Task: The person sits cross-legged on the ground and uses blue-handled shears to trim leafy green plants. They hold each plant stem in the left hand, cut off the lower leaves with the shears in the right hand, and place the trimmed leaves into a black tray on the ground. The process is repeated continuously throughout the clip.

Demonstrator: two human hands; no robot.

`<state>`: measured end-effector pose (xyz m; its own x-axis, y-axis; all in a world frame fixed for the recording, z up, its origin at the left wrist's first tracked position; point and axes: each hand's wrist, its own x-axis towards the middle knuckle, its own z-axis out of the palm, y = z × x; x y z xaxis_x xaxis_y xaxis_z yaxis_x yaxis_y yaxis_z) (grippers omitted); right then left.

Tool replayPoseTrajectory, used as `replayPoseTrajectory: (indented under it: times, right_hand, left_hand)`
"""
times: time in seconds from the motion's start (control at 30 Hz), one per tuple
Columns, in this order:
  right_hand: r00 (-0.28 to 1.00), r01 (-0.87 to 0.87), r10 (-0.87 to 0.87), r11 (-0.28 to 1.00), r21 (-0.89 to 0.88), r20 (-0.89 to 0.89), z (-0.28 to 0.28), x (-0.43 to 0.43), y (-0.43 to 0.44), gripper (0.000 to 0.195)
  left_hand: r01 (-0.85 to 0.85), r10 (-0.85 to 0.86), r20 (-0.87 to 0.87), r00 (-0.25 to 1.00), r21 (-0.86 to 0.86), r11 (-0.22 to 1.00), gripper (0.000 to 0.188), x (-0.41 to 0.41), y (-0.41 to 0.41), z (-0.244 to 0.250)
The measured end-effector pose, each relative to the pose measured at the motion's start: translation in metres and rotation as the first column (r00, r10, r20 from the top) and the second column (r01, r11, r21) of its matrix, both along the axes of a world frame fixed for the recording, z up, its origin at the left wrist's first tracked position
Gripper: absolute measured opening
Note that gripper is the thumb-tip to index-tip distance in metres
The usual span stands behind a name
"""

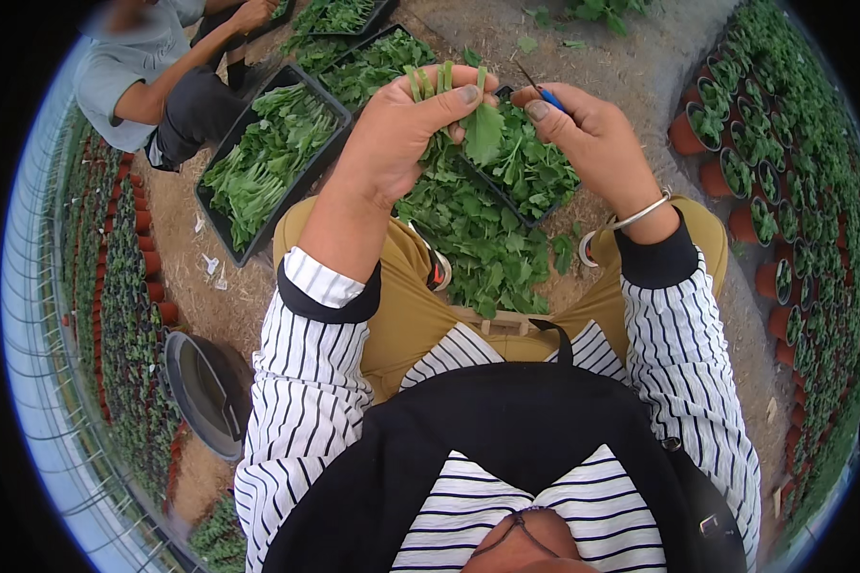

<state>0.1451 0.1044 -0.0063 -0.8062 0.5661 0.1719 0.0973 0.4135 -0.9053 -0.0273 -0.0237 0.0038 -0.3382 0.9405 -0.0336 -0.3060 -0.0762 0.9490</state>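
Note:
My left hand (419,118) grips several leafy green cuttings (481,132), their pale cut stem ends sticking up past the fingers. One broad leaf hangs by the fingertips. Close to its right, my right hand (580,122) holds a small knife (550,99) with a blue handle; the thin dark blade points up and left. Part of the handle is hidden in the fist. Below both hands, a black plastic tray (498,190) holds leafy shoots. A loose heap of green leaves (494,247) lies on the ground between my feet.
Left of my hands, a black crate (208,208) holds bundled cuttings. A person (150,86) sits beyond it. A dark bucket (179,358) with liquid stands at my left. Rows of terracotta-coloured pots (690,132) with plants line the right.

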Motion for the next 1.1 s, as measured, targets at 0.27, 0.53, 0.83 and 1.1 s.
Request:
replayPoseTrajectory:
  times: [0.27,0.53,0.83,1.1]
  right_hand:
    - [0.995,-0.08,0.067,0.973,-0.217,-0.069,-0.011,-0.009,-0.011,0.027]
    - [0.991,-0.089,0.034,0.884,-0.459,-0.126,0.002,-0.009,-0.012,0.023]
    - [0.988,0.152,-0.14,0.773,-0.617,0.068,-0.073,-0.033,0.047,0.022]
    - [0.85,0.499,-0.194,0.593,-0.632,0.489,-0.217,-0.02,0.07,0.016]
  left_hand:
    - [0.096,-0.095,-0.012,0.995,0.021,0.995,0.03,0.008,0.001,0.001]
    - [0.115,-0.12,0.108,0.987,0.056,0.992,0.021,0.007,0.0,-0.007]
    - [0.05,-0.183,0.367,0.912,0.345,0.937,0.02,-0.005,0.003,-0.008]
    - [-0.271,-0.015,0.501,0.866,0.494,0.826,0.018,-0.037,-0.028,0.034]
